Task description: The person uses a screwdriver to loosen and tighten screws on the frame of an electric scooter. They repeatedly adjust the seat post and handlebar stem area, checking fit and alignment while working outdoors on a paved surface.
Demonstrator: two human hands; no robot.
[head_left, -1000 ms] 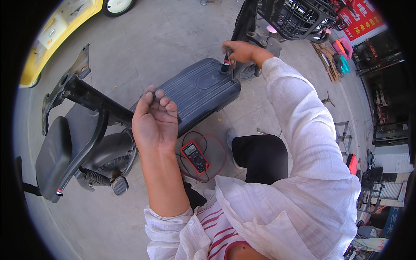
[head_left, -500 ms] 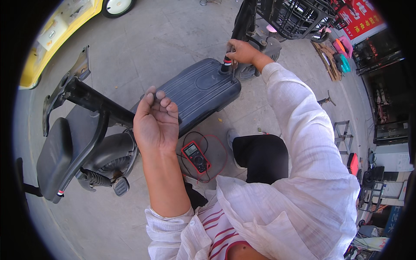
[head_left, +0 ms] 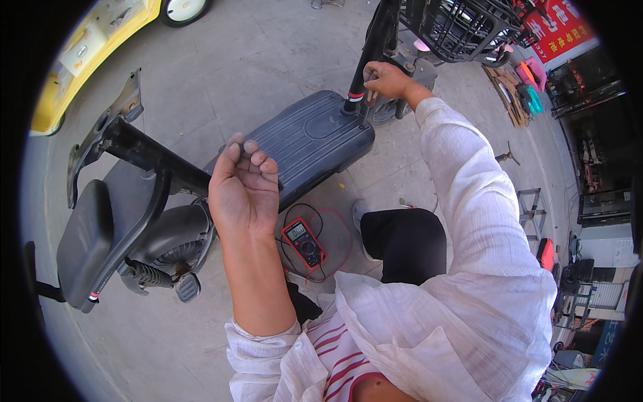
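Note:
My left hand (head_left: 246, 187) is raised palm up in front of the scooter's seat end. Its fingers are curled in toward the thumb, with something small and dark at the tips that I cannot make out. My right hand (head_left: 387, 82) is beside the black steering post (head_left: 362, 74), its fingers pinched on a thin dark rod-like tool (head_left: 364, 118). This points down to the front corner of the ridged grey footboard (head_left: 301, 137); its handle is hidden by the fingers. Below the footboard lies a red and black multimeter (head_left: 304, 244), its display lit.
Black and red test leads (head_left: 348, 224) loop around the meter. At left are the scooter's black seat (head_left: 84, 228) and rear shock absorber (head_left: 142, 275). A black wire basket (head_left: 462, 30) is at the front. A yellow vehicle (head_left: 94, 47) stands far left; boards (head_left: 507, 97) lie far right.
My right hand has shifted a little to the right, off the steering post, while the lower end of the rod stays near the footboard corner. My left hand keeps its pose.

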